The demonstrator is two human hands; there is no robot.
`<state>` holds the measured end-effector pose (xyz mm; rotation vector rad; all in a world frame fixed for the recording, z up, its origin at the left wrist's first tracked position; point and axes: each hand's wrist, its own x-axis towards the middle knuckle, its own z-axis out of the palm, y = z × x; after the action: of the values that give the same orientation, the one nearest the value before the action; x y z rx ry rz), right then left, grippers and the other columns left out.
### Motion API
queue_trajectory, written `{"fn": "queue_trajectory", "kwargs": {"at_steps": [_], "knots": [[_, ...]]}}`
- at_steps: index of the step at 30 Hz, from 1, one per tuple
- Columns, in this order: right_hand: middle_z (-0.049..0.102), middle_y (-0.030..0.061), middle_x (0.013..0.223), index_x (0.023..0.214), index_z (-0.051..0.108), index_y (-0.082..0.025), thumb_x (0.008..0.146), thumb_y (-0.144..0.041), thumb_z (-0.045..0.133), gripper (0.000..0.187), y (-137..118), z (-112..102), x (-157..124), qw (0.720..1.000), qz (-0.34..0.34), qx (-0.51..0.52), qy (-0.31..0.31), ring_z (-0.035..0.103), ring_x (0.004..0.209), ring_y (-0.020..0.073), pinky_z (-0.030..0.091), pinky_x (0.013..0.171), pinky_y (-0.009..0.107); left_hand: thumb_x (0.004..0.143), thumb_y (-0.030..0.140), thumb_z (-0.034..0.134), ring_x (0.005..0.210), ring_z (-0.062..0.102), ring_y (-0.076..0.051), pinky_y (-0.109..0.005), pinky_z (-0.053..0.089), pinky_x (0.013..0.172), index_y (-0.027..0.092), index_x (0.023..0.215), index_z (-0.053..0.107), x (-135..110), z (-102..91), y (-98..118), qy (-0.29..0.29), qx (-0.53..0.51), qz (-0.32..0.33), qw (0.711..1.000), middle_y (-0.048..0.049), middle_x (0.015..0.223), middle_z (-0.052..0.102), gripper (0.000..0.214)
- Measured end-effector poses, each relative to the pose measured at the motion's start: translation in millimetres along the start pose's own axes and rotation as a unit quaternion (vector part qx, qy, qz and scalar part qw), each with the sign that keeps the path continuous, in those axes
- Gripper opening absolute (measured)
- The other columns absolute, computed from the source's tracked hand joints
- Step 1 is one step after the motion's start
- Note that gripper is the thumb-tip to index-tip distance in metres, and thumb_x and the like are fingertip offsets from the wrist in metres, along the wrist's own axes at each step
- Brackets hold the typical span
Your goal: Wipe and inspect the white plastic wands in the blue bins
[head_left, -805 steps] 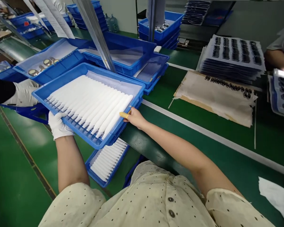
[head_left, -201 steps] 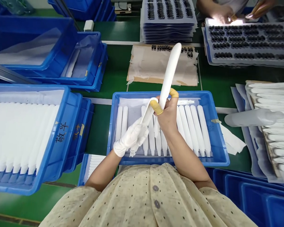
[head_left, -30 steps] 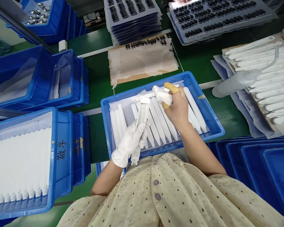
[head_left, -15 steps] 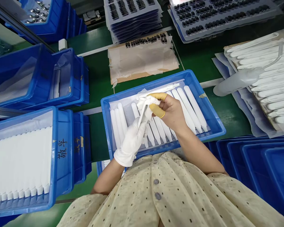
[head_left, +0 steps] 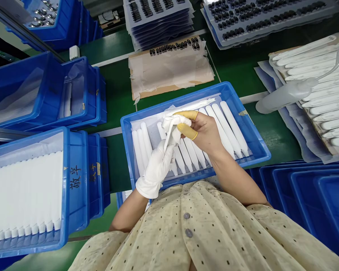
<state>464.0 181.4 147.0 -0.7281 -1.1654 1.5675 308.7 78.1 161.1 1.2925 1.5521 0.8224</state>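
Note:
My left hand [head_left: 156, 167], in a white glove, is closed around a slim white flat-sided piece [head_left: 168, 136] that points up and away from me. My right hand [head_left: 201, 130] wears yellow finger cots on thumb and forefinger, and pinches a crumpled white cloth [head_left: 177, 124] against the upper end of that piece. Both hands are over a blue tray [head_left: 257, 148]. Inside it, long white handle-like pieces [head_left: 234, 126] lie side by side on thin white lining. The far tip of the held piece is partly hidden by the cloth.
Blue bins stand at the left, one filled with white pieces [head_left: 25, 192]. A cardboard sheet [head_left: 172, 71] with small black parts lies beyond the tray. At right, a squeeze bottle [head_left: 285, 96] rests by more white pieces [head_left: 330, 109]. Stacked blue trays [head_left: 302, 192] sit at lower right.
The white piece has turned slightly in my left hand, and the cloth has shifted a little on its upper end. Both hands stay in nearly the same place over the tray.

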Motion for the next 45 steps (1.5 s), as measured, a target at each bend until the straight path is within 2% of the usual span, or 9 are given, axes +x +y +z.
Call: {"fn": "queue_trajectory", "kwargs": {"at_steps": [4, 8, 11, 15, 29, 35, 39, 42, 45], "knots": [[0.079, 0.0033, 0.096, 0.102, 0.083, -0.022, 0.076, -0.05, 0.086, 0.039, -5.4, -7.6, 3.1, 0.997, 0.05, 0.035, -0.039, 0.07, 0.078, 0.0165, 0.064, 0.065, 0.03, 0.105, 0.061, 0.048, 0.044, 0.039, -0.008, -0.022, 0.037, 0.043, 0.021, 0.102, 0.056, -1.8, -2.6, 3.7, -0.049, -0.119, -0.04, 0.991, 0.0064, 0.062, 0.047, 0.041], [0.079, 0.006, 0.099, 0.104, 0.084, -0.02, 0.08, -0.055, 0.078, 0.044, -12.1, -10.0, 3.0, 0.992, 0.077, 0.083, -0.064, 0.073, 0.085, 0.0208, 0.066, 0.072, 0.035, 0.105, 0.061, 0.047, 0.042, 0.04, -0.008, -0.022, 0.037, 0.042, 0.021, 0.09, 0.052, -0.2, -4.5, 5.3, -0.061, -0.134, -0.03, 0.989, 0.0065, 0.06, 0.046, 0.044], [0.08, 0.005, 0.1, 0.106, 0.084, -0.021, 0.078, -0.049, 0.083, 0.04, -13.9, -6.1, 0.9, 0.997, 0.038, 0.048, -0.045, 0.072, 0.081, 0.0186, 0.065, 0.069, 0.033, 0.106, 0.061, 0.047, 0.044, 0.041, -0.009, -0.023, 0.037, 0.044, 0.02, 0.109, 0.058, 1.5, -5.1, 4.5, -0.037, -0.082, -0.028, 0.996, 0.0066, 0.061, 0.046, 0.043], [0.078, 0.0021, 0.085, 0.102, 0.083, -0.021, 0.077, -0.048, 0.087, 0.037, -10.1, -1.2, -1.0, 1.0, 0.007, -0.022, -0.004, 0.067, 0.065, 0.0139, 0.059, 0.054, 0.027, 0.107, 0.058, 0.045, 0.054, 0.046, -0.012, -0.024, 0.041, 0.052, 0.019, 0.131, 0.059, 2.2, -5.8, 0.1, 0.001, 0.011, -0.002, 1.0, 0.0036, 0.066, 0.051, 0.047], [0.077, 0.0025, 0.082, 0.094, 0.084, -0.021, 0.074, -0.052, 0.089, 0.037, -5.6, 0.4, -0.1, 1.0, -0.002, -0.014, 0.012, 0.069, 0.066, 0.0156, 0.059, 0.054, 0.028, 0.107, 0.06, 0.043, 0.055, 0.046, -0.013, -0.024, 0.04, 0.053, 0.022, 0.139, 0.058, 3.7, -6.4, -5.2, -0.016, 0.002, 0.003, 1.0, 0.0031, 0.068, 0.05, 0.052], [0.077, 0.0024, 0.08, 0.094, 0.083, -0.021, 0.076, -0.053, 0.088, 0.037, -4.5, -1.4, 0.5, 1.0, -0.015, -0.017, 0.012, 0.067, 0.063, 0.0146, 0.058, 0.053, 0.028, 0.107, 0.059, 0.044, 0.052, 0.045, -0.012, -0.024, 0.04, 0.051, 0.021, 0.131, 0.061, 2.9, -5.6, -7.5, -0.009, 0.009, -0.001, 1.0, 0.0031, 0.068, 0.052, 0.047], [0.08, 0.0038, 0.089, 0.092, 0.084, -0.022, 0.075, -0.055, 0.087, 0.037, -6.1, -2.7, 1.0, 0.999, -0.031, -0.025, 0.017, 0.071, 0.073, 0.0172, 0.061, 0.06, 0.029, 0.107, 0.061, 0.044, 0.047, 0.043, -0.01, -0.024, 0.04, 0.049, 0.022, 0.117, 0.06, 1.3, -5.1, -2.2, -0.025, -0.023, -0.014, 0.999, 0.0051, 0.065, 0.049, 0.043], [0.079, 0.0026, 0.086, 0.091, 0.084, -0.023, 0.072, -0.06, 0.088, 0.043, -8.0, -2.2, 0.2, 0.999, -0.019, -0.019, 0.018, 0.07, 0.069, 0.0159, 0.061, 0.058, 0.029, 0.106, 0.061, 0.045, 0.047, 0.044, -0.009, -0.024, 0.041, 0.049, 0.021, 0.103, 0.058, 0.7, -5.3, 4.1, -0.042, -0.044, -0.02, 0.998, 0.0047, 0.064, 0.049, 0.043], [0.077, 0.0016, 0.08, 0.09, 0.084, -0.023, 0.07, -0.063, 0.088, 0.045, -9.1, 0.0, 0.2, 1.0, -0.005, -0.021, 0.014, 0.068, 0.067, 0.0155, 0.061, 0.057, 0.03, 0.105, 0.063, 0.046, 0.044, 0.042, -0.009, -0.024, 0.039, 0.046, 0.02, 0.102, 0.056, 1.1, -5.4, 6.1, -0.064, -0.082, -0.026, 0.994, 0.0059, 0.061, 0.049, 0.044]]}}
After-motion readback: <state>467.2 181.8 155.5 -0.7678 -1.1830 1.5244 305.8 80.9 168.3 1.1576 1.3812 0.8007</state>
